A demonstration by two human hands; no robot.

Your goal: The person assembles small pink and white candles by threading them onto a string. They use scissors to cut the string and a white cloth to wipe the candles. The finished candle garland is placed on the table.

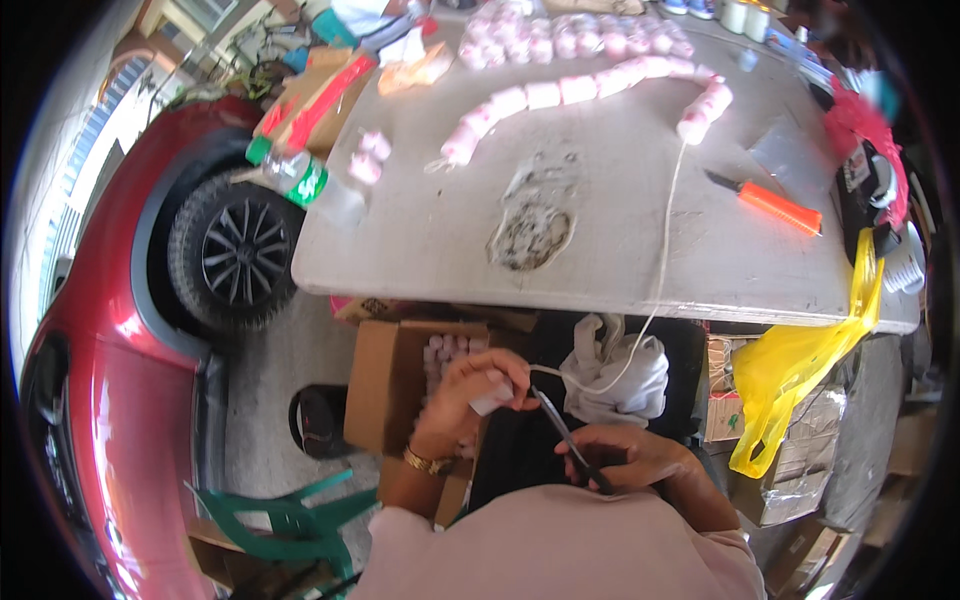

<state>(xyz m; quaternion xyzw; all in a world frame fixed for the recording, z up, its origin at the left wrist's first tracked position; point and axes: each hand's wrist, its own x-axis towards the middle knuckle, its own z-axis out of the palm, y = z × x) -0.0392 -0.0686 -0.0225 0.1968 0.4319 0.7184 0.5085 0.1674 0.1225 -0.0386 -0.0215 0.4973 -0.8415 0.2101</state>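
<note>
Two hands are at work below the near edge of the table (400, 240), in front of the wearer's pale pink top. The left hand (478, 388) has its fingers bent and drawn together, with a small pale piece (491, 401) gripped in them; the end of a white cord (668, 220) lies at its fingertips, and whether it is pinched there cannot be told. The right hand (625, 458) is curled, fingers closed around a slim tool (562, 428) whose grey shaft slants up toward the left fingertips; its exact kind cannot be determined. From the left hand the cord sags, passes in front of a whitish cloth bag (625, 375), rises over the table edge and runs up to the right end of a curved row of pink-and-white rolls (577, 90) lying on the tabletop. Two loose rolls (370, 157) sit left of that row, and a wrapped batch (570, 38) lies beyond it. An orange-handled cutter (780, 207) lies on the table's right side, blade exposed. Beside the left forearm, an open cardboard box (375, 390) contains further similar rolls.
</note>
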